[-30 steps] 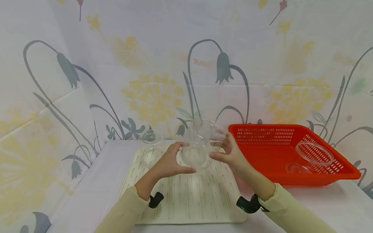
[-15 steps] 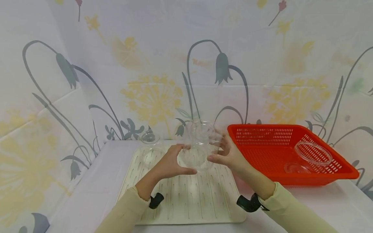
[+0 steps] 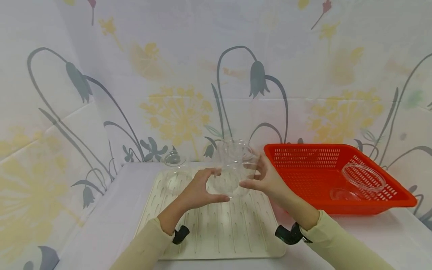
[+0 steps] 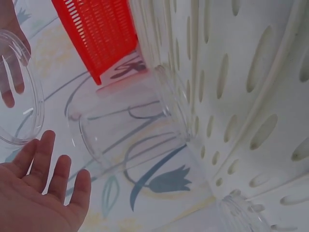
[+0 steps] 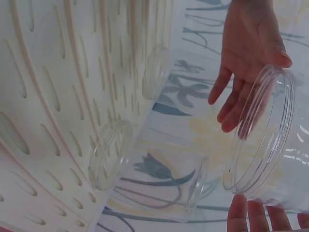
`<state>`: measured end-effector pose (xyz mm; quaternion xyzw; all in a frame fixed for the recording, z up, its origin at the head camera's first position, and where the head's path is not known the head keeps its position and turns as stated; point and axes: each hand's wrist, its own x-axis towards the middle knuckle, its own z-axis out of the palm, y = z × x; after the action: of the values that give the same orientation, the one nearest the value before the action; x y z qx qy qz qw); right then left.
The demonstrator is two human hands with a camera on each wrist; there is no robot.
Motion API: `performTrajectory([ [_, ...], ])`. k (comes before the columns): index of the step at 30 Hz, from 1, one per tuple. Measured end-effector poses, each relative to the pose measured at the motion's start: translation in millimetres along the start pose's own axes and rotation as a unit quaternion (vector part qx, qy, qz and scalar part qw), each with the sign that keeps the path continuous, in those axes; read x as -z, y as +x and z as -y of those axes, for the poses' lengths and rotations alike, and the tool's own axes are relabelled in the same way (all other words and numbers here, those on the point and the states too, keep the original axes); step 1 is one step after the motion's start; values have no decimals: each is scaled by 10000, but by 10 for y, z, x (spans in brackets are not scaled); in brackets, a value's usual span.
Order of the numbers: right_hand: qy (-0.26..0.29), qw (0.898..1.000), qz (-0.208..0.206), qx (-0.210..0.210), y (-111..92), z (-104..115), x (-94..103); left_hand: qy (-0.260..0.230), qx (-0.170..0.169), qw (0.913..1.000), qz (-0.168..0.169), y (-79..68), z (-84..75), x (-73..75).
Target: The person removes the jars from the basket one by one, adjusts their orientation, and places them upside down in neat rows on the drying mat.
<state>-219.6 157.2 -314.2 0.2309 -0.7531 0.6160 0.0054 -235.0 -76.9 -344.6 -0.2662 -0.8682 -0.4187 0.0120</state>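
A clear plastic jar (image 5: pixel 285 125) with a ridged rim is tilted between my two hands, over the mat. My left hand (image 3: pixel 200 191) curves around its near left side, thumb below and fingertips near the rim. My right hand (image 3: pixel 270 182) grips it from the right, fingers spread along the wall. In the left wrist view the rim (image 4: pixel 38 106) lies right at my left fingertips. Just behind stands a second clear jar (image 3: pixel 236 152), overlapped by the held one in the head view. Another clear jar (image 3: pixel 175 178) stands at the mat's far left corner.
The cream ribbed drying mat (image 3: pixel 216 232) lies under my hands. To the right is a red perforated basket (image 3: pixel 303 204) with a clear jar (image 3: pixel 364 178) lying inside. A flower-printed cloth (image 3: pixel 189 75) hangs behind the table.
Both hands keep almost the same place. The held jar shifts and tilts slightly between them, and the right fingers move a little to the left.
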Motion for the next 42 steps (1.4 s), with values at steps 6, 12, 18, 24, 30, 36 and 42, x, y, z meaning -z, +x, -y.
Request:
performTrajectory([
  [6, 14, 10000, -48, 54, 15, 11, 21, 35, 111, 9997, -220, -32, 38, 10],
  [12, 52, 10000, -68, 15, 32, 39, 10, -71, 104, 9980, -613, -108, 125, 64],
  [18, 47, 9999, -75, -70, 49, 39, -7, 27, -100, 9964, -836, -211, 238, 138],
  [24, 64, 10000, -4, 14, 69, 31, -21, 216, -431, 9945, -935, -324, 354, 228],
  [30, 50, 9999, 111, 44, 100, 34, -44, 313, -605, 9938, -876, -473, 483, 350],
  [36, -45, 9999, 65, -121, 116, 36, -112, 415, -390, 9976, -388, -678, 631, 467],
  [42, -225, 9996, 39, -187, 137, 41, -160, 690, -164, 9972, -256, -886, 785, 609],
])
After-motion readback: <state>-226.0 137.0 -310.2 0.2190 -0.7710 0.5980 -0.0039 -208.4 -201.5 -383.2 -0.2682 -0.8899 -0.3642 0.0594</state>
